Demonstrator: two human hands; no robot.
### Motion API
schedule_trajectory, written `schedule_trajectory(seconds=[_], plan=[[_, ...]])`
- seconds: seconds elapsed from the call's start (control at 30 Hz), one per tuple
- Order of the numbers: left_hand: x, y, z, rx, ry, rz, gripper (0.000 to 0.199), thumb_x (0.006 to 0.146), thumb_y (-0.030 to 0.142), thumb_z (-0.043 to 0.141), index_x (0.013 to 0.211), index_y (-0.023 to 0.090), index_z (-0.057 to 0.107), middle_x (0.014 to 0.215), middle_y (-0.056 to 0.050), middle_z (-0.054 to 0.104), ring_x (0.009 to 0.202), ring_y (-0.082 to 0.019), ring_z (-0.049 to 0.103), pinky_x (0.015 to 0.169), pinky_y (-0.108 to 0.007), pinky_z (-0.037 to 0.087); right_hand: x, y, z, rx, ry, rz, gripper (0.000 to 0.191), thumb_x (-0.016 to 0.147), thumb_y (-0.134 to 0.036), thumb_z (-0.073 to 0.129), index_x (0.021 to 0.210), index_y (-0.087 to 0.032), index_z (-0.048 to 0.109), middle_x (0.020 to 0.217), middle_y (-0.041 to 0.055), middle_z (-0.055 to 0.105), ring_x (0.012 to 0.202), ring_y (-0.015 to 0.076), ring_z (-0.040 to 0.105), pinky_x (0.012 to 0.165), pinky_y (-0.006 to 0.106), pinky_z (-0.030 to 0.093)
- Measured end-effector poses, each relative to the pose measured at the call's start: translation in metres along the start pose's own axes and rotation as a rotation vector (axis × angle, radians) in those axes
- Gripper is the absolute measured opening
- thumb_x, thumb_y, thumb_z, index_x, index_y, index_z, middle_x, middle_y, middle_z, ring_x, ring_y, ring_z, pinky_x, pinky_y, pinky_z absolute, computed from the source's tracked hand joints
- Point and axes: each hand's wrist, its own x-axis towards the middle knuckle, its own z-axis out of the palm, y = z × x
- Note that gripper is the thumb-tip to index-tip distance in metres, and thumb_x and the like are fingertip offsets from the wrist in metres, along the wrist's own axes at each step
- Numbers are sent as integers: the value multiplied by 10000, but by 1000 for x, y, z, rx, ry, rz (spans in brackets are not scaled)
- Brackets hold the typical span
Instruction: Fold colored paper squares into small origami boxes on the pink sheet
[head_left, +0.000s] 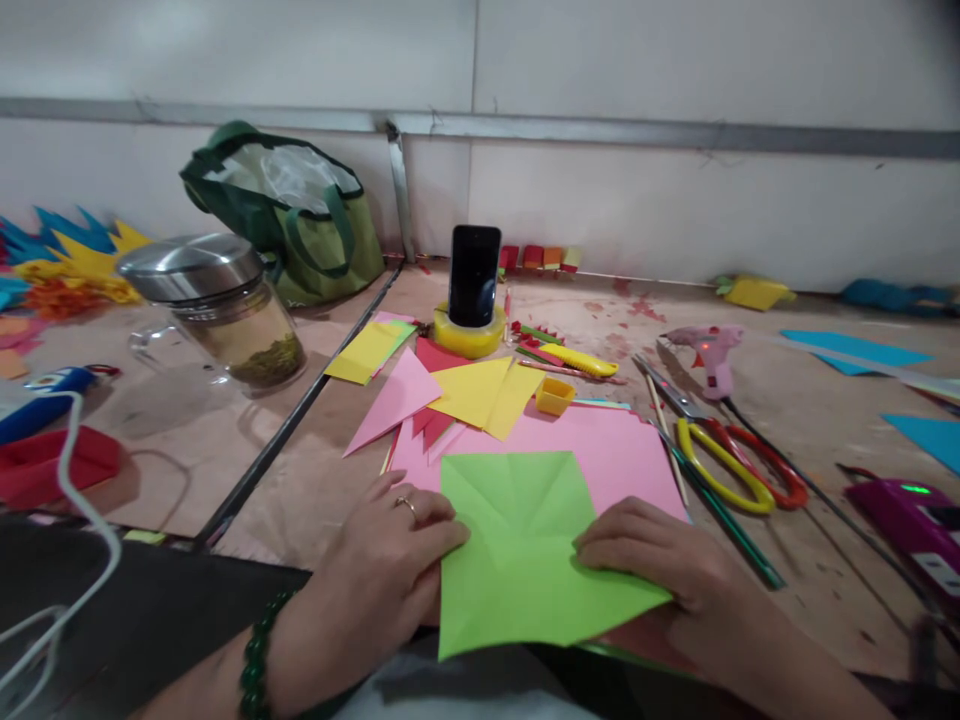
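A creased sheet of green paper (517, 560) lies in front of me, partly over a stack of pink paper (615, 445). My left hand (397, 545) grips its left edge, thumb side toward the sheet; a ring and a green bead bracelet show on that arm. On the right edge, my right hand (652, 560) pinches the paper, with the thumb hidden beneath it. Fold lines fan out from the middle of the sheet. Just beyond it are folded yellow paper pieces (472, 395) and a pink paper triangle (397, 395).
Scissors (720, 450), a green pencil (735, 525) and a pink glue gun (709, 355) lie to the right. A phone (475, 275) stands in a yellow tape roll (472, 335). At left are a glass jar of tea (232, 320), a green bag (330, 250) and a white cable (75, 480).
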Motion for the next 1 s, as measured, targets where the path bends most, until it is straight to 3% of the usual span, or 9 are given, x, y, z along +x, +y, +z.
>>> schedule_trajectory(seconds=[0.13,0.23,0.33,0.5,0.67,0.8,0.9,0.93,1.0], plan=[[-2,5,1,-71,-23,-71,299,784,39,486,917,219,685,923,-54,614,893,-216,539,819,-386,422,-1,-1,5,33,44,212,283,787,-110,528,1020,-199,660,839,83,715,748,196,686,616,274,563],[3,6,1,-128,-54,-212,176,889,175,490,841,184,660,866,-51,579,830,-193,542,734,-327,428,2,-2,8,11,76,451,351,829,-249,543,1173,-194,581,862,66,723,709,186,687,615,277,565],[10,3,-2,-92,-94,-312,190,898,286,536,777,162,613,835,-40,563,758,-172,541,693,-308,413,5,-2,11,-19,111,584,477,849,-337,548,1290,-168,481,759,28,698,623,165,653,583,262,547],[25,1,-7,0,-172,-361,186,895,300,545,762,179,590,809,-19,577,752,-171,559,670,-290,392,4,1,15,-34,133,635,685,826,-417,585,1411,-155,344,795,21,692,641,165,652,623,264,540],[36,7,-4,228,-208,-411,260,930,332,458,739,183,555,799,-33,585,678,-178,559,621,-296,378,4,3,19,-251,209,694,742,819,-450,549,1448,-146,299,714,9,671,535,180,598,515,287,491],[32,7,1,269,-122,-380,151,913,312,481,882,181,549,823,-36,615,727,-189,585,644,-293,415,7,2,22,-393,220,699,747,802,-427,565,1450,-158,311,781,50,712,567,215,628,506,311,489],[30,3,2,185,-16,-309,309,888,318,537,1156,172,489,890,-41,626,780,-194,599,690,-306,445,7,3,21,-286,213,633,699,832,-396,541,1448,-160,309,798,50,717,595,206,642,535,308,516],[30,1,1,154,-16,-294,327,877,305,554,1171,176,489,882,-34,624,778,-193,599,686,-303,446,7,3,19,-211,200,612,683,849,-381,527,1451,-160,293,809,45,717,617,198,649,562,303,529],[31,-1,-2,95,-69,-278,168,874,260,554,1022,185,571,833,-20,612,756,-183,591,665,-289,437,6,3,15,-64,158,582,668,875,-356,509,1456,-148,255,840,43,720,675,185,661,624,294,543]])
